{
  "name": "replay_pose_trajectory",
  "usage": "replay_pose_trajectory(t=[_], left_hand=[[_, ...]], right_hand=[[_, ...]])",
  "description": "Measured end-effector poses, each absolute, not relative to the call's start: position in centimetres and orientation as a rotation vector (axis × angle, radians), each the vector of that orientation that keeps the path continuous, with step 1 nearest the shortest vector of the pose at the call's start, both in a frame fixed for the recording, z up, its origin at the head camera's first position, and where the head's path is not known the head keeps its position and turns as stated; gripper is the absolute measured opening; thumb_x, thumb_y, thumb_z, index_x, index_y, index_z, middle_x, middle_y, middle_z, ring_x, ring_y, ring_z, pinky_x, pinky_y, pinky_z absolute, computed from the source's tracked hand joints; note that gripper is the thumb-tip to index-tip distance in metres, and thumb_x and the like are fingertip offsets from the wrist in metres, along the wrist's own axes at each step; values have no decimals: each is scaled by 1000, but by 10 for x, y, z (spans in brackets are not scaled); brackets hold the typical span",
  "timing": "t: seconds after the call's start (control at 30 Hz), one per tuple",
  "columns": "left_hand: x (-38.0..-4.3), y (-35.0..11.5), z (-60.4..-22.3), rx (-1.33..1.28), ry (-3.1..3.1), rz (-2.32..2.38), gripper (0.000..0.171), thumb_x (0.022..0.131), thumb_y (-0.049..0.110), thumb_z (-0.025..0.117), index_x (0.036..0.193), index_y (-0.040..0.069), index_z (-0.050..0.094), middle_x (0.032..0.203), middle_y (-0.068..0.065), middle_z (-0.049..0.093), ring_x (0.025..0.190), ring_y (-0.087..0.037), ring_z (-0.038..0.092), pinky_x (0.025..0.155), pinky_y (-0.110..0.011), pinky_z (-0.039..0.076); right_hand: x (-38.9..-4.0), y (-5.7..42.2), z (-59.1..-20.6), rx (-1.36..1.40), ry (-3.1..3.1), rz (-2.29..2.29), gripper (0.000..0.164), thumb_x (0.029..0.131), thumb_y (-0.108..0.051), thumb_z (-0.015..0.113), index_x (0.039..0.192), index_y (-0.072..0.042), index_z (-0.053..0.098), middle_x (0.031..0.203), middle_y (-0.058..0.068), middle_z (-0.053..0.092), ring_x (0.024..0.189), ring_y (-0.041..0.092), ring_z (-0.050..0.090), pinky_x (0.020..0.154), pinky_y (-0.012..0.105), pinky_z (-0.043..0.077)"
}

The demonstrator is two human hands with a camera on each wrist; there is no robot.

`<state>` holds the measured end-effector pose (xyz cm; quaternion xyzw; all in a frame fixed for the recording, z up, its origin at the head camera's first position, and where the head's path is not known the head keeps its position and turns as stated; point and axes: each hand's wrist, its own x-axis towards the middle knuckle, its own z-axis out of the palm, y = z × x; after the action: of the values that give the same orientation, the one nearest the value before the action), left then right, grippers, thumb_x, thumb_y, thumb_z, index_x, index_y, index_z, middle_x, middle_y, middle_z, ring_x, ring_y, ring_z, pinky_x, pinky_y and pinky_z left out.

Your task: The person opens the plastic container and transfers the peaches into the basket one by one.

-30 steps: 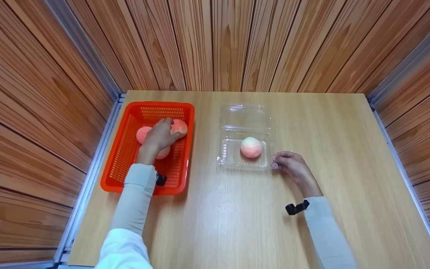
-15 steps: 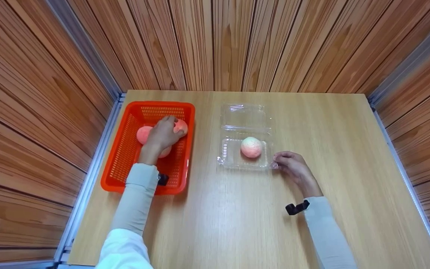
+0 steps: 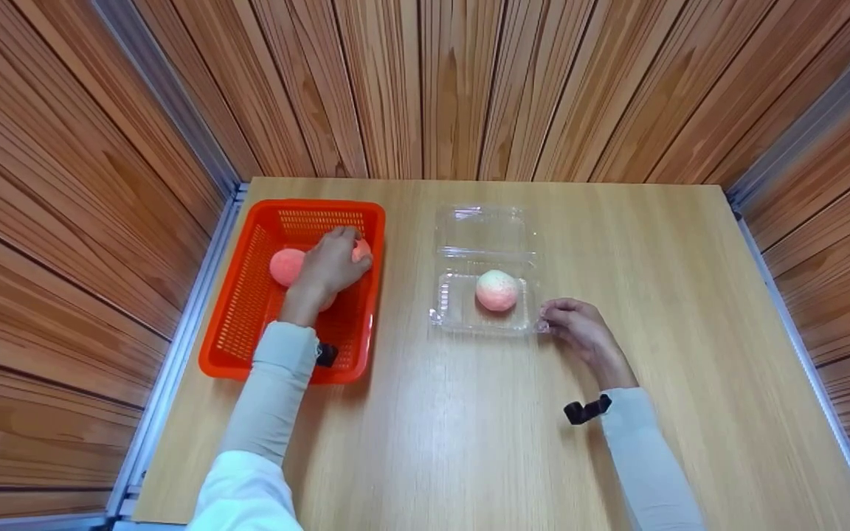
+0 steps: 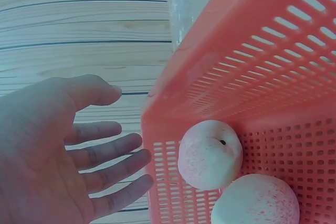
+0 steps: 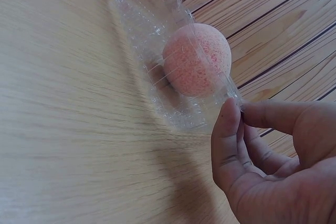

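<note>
My left hand (image 3: 329,265) hovers over the orange-red basket (image 3: 212,361), its fingers extended and spread. In the left wrist view nothing lies between thumb and fingers, and two peaches (image 4: 210,155) sit deeper in the basket. From the head view, one pink peach (image 3: 287,267) shows left of the hand, and another peach (image 3: 361,251) is partly covered by the fingertips. A clear plastic clamshell box (image 3: 454,324) lies with its lid folded back, a peach (image 3: 496,290) inside at the right. With thumb and fingertips my right hand (image 3: 581,332) pinches the box's right front edge.
Both things stand on a light wooden table (image 3: 425,442). Wood-plank walls (image 3: 454,88) enclose its back and sides, with grey metal rails (image 3: 174,339) along the edges. A black wrist camera (image 3: 586,410) sits below the right hand.
My left hand has shifted slightly right and away from me, covering more of the peach at the basket's right. The right hand and the box have stayed put.
</note>
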<state>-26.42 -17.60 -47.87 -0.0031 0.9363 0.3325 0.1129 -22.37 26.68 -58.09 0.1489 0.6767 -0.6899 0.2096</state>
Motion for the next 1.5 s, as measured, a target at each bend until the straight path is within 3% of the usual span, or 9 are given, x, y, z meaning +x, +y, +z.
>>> replay_pose_trajectory(t=[0.4,0.73,1.5], left_hand=[[-268,-167,-477,109,2848,852,54,102,28,69,151,11,53,140,-10,58,116,-28,61,106,-53,58],[-272,-157,-473,234,2912,717,49,102,27,69,144,5,57,139,-17,61,118,-32,60,111,-50,55],[-277,-139,-468,303,2925,733,48,102,26,72,144,6,58,135,-15,63,115,-31,61,108,-47,56]], right_hand=[[-224,267,-580,426,1888,-1903,27,105,-5,61,128,9,59,95,0,71,86,11,70,88,30,61],[-224,267,-579,417,1857,-1946,23,103,-2,63,123,10,61,91,0,72,82,10,70,81,25,61],[-224,266,-580,438,1886,-1891,32,105,-6,62,132,10,58,95,0,71,86,11,69,87,29,60]])
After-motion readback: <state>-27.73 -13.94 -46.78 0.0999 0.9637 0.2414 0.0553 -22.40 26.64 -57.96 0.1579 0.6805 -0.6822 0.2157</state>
